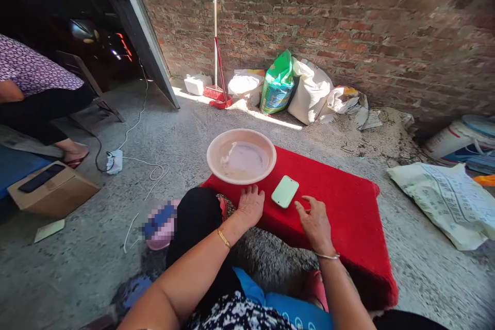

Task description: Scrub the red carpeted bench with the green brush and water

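A pale green rectangular case-like piece (285,192) with rounded corners lies flat on a bench covered in red cloth (340,191). To its right, my right hand (315,219) hovers close by, thumb and fingers apart, with nothing in it. My left hand (250,205) rests at the bench's near edge, fingers stretched out, just below a pinkish basin (211,160). Cloudy water fills part of the basin, with some white foam on it.
A pink tub (160,237) stands on the floor at left, beside a white cable and power strip (114,162). A cardboard box (54,191) and a seated person (34,72) are further left. Sacks (309,90) and a broom (215,62) line the brick wall.
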A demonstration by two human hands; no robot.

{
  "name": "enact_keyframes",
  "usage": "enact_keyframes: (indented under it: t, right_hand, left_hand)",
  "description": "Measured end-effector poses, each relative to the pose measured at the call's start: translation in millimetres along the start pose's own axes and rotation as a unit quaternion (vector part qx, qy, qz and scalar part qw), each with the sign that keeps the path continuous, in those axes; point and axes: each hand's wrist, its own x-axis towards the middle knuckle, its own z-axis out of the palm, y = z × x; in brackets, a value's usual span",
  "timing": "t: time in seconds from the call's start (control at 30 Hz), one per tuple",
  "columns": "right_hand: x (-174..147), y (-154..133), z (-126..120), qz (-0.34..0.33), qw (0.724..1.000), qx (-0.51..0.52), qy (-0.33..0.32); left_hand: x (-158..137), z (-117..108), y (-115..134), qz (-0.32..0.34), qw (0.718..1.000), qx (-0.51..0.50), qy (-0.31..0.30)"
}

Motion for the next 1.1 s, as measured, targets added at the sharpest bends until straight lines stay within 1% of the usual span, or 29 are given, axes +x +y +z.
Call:
enact_keyframes:
  t: [0.1, 0.17, 0.23, 0.33, 0.43, 0.53, 0.6, 0.7, 0.8, 0.87, 0.93, 0.97, 1.03, 1.1]
  right_hand:
    - [4, -50, 18, 0.021, 0.998, -0.052, -0.027]
    - [9, -71, 23, 0.035, 0.994, -0.098, -0.034]
    - [14, -84, 24, 0.043, 0.989, -0.14, -0.036]
    - [20, -90, 26, 0.038, 0.98, -0.193, -0.041]
    - [23, -83, 28, 0.052, 0.973, -0.218, -0.054]
    - [31, -76, 32, 0.068, 0.977, -0.194, -0.054]
    - [39, -78, 37, 0.047, 0.985, -0.159, -0.053]
    - [52, -91, 50, 0.021, 0.989, -0.131, -0.059]
    - [57, -102, 63, 0.014, 0.987, -0.143, -0.068]
    - [55, -97, 65, -0.005, 0.986, -0.151, -0.066]
    - [52, -78, 59, -0.008, 0.986, -0.154, -0.057]
    - [51, -64, 53, 0.006, 0.986, -0.156, -0.052]
    - [49, -32, 36, 0.062, 0.984, -0.16, -0.048]
    - [49, -3, 18, 0.137, 0.976, -0.167, -0.042]
  left_hand:
    - [-2, 2, -7, 0.042, 0.999, 0.007, -0.013]
    - [-2, 4, -8, 0.068, 0.998, 0.006, -0.019]
    - [-2, 4, -7, 0.085, 0.996, 0.009, -0.024]
    - [-1, 2, -5, 0.092, 0.995, 0.003, -0.037]
    - [0, 1, -6, 0.101, 0.994, -0.015, -0.05]
    - [2, -1, -11, 0.114, 0.991, -0.039, -0.066]
    - [2, -4, -14, 0.121, 0.988, -0.056, -0.083]
    - [1, -9, -19, 0.133, 0.984, -0.076, -0.09]
    - [0, -11, -20, 0.134, 0.983, -0.085, -0.093]
    - [1, -10, -21, 0.128, 0.983, -0.089, -0.097]
    - [1, -9, -21, 0.132, 0.983, -0.094, -0.092]
    - [2, -8, -22, 0.136, 0.982, -0.095, -0.088]
    - [2, -7, -22, 0.142, 0.982, -0.093, -0.084]
    - [3, -7, -21, 0.142, 0.982, -0.094, -0.087]
